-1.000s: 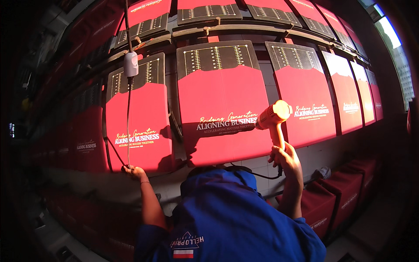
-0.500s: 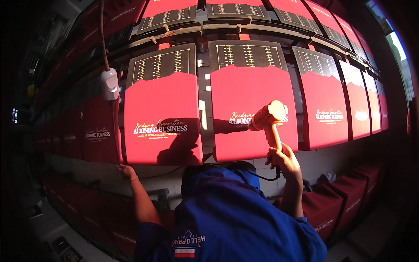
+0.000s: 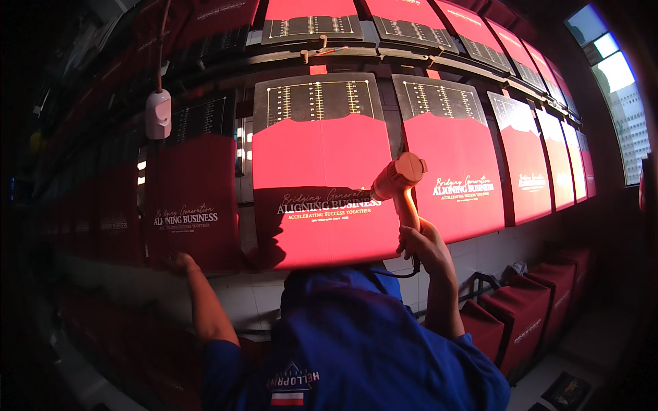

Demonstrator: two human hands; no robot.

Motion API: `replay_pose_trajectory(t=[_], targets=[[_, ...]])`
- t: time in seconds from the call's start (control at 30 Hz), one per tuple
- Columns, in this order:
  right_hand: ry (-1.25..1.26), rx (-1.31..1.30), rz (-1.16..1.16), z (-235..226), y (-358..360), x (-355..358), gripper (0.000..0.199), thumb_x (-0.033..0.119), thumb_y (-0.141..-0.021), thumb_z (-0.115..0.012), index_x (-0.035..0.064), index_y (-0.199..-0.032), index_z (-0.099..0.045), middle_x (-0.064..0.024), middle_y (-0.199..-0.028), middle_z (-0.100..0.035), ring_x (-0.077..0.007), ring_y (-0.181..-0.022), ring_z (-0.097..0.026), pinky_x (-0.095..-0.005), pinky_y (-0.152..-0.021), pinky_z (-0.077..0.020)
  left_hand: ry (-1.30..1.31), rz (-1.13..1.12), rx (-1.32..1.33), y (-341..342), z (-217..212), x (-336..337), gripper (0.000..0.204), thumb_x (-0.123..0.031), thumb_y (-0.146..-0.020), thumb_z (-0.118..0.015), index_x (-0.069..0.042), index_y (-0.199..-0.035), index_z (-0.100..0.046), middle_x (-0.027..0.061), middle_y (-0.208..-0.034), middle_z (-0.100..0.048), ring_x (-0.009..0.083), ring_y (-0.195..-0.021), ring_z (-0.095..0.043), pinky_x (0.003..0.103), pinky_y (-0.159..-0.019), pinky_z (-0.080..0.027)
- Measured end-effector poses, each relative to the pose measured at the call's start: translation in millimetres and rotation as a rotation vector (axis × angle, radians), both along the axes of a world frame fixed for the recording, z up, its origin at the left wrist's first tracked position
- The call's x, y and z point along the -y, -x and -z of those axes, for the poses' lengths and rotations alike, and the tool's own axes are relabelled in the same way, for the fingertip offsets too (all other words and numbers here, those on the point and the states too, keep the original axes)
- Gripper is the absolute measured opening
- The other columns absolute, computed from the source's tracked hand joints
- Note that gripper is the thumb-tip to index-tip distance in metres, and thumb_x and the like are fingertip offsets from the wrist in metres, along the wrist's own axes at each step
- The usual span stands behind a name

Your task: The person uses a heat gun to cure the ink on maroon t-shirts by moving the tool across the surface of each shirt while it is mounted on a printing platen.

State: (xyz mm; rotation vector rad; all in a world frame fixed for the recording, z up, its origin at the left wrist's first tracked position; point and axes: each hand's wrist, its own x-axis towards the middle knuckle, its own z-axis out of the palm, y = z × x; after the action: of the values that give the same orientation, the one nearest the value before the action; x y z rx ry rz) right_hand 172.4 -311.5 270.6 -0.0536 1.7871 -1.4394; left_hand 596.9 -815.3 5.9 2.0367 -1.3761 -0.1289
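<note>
My right hand (image 3: 421, 243) grips the handle of an orange heat gun (image 3: 401, 179). Its nozzle points left at the light printed lettering on the brightly lit red bag (image 3: 322, 157) in front of me. That bag lies on a dark ruled board (image 3: 317, 99). My left hand (image 3: 179, 262) reaches out to the left and holds the lower edge of the neighbouring red bag (image 3: 195, 185), which lies in shadow. My blue shirt (image 3: 356, 342) fills the lower middle and hides the bench edge below the centre bag.
More red printed bags on boards (image 3: 452, 157) run off to the right, with another row above (image 3: 312, 20). A white box (image 3: 157, 114) hangs on a cord at upper left. Folded red bags (image 3: 528, 318) are stacked at lower right. A bright window (image 3: 620, 75) is at far right.
The view has swung left, so the boards sit further right in the picture. The heat gun now points at the lettering of the centre bag. My left hand stays on the left bag's edge.
</note>
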Motion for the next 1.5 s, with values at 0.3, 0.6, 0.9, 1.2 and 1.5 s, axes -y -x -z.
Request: replay_pose_trajectory(t=[0.3,0.6,0.9,1.2,1.5], targets=[[-0.128,-0.037,0.007,-7.3,-14.5,27.3,0.024,0.024,-0.09,-0.058,0.0003,-0.093,-0.055,-0.0034,-0.071,-0.056,-0.0121,-0.06,-0.06,-0.0256,-0.05,-0.0466,-0.397,-0.257,0.114,72.4,-66.2,-32.1,0.041,-0.036,-0.094,-0.045,-0.017,-0.129,-0.054,0.0224,-0.127,-0.049,0.0435,-0.115,-0.055,0.054,-0.095,-0.05],[-0.077,-0.047,-0.024,-4.0,-15.7,33.1,0.027,0.025,-0.089,-0.059,-0.0011,-0.097,-0.056,-0.0038,-0.072,-0.057,-0.0133,-0.059,-0.06,-0.0261,-0.05,-0.0464,-0.432,-0.288,0.083,78.3,-69.3,-34.3,0.052,-0.044,-0.098,-0.037,-0.015,-0.14,-0.043,0.0275,-0.133,-0.041,0.0451,-0.121,-0.048,0.057,-0.096,-0.045],[-0.09,-0.1,-0.083,2.7,-14.2,47.3,0.029,0.024,-0.087,-0.061,-0.0007,-0.101,-0.057,-0.0034,-0.073,-0.057,-0.0125,-0.06,-0.06,-0.0256,-0.051,-0.0469,-0.351,-0.244,0.074,79.7,-75.0,-35.2,0.049,-0.043,-0.097,-0.042,-0.013,-0.135,-0.047,0.0291,-0.131,-0.044,0.0449,-0.12,-0.048,0.054,-0.096,-0.046],[-0.039,-0.039,-0.13,-5.7,-23.4,56.3,0.031,0.027,-0.086,-0.062,-0.0008,-0.097,-0.056,-0.0018,-0.072,-0.058,-0.0104,-0.062,-0.06,-0.0248,-0.052,-0.0461,-0.396,-0.228,0.079,83.4,-84.8,-40.3,0.046,-0.042,-0.098,-0.038,-0.014,-0.133,-0.049,0.0253,-0.131,-0.046,0.0428,-0.12,-0.051,0.053,-0.096,-0.048],[-0.042,-0.006,-0.229,-6.1,-24.6,65.4,0.03,0.028,-0.086,-0.059,-0.0009,-0.097,-0.057,-0.0046,-0.07,-0.061,-0.0106,-0.061,-0.059,-0.0254,-0.053,-0.0452,-0.422,-0.21,0.029,77.7,-88.7,-40.9,0.048,-0.043,-0.098,-0.038,-0.013,-0.135,-0.047,0.0273,-0.133,-0.044,0.045,-0.121,-0.05,0.053,-0.097,-0.047]])
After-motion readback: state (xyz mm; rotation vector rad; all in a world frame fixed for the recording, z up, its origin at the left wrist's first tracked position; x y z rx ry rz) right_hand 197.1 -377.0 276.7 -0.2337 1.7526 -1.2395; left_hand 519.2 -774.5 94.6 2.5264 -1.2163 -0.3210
